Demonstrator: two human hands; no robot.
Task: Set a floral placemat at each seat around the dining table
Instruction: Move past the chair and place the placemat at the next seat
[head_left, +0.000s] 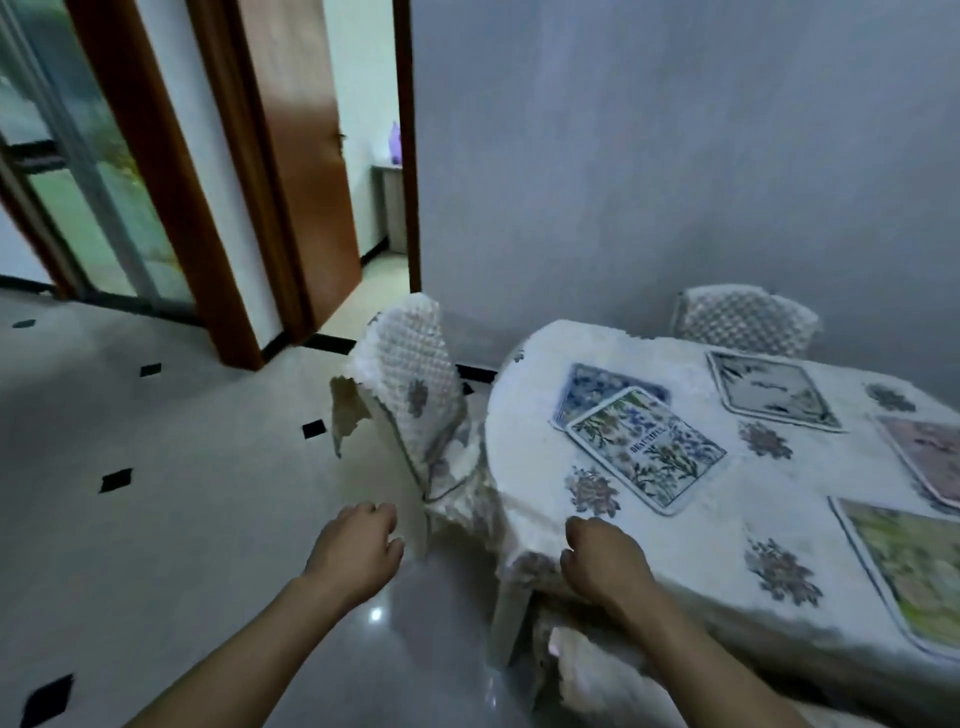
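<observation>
Placemat (645, 450) flat on table (524, 467), long axis diagonal, overlapping blue placemat (592, 387).

A brown door (306, 171) stands ajar at upper left, just right of a glass sliding door (88, 171). Through the gap a purple item (395, 141) sits on a cabinet (390, 208); what it is cannot be told. The grey wall (675, 156) fills the right half. The pale floor (156, 467) bears small black diamond tiles (116, 479)
</observation>
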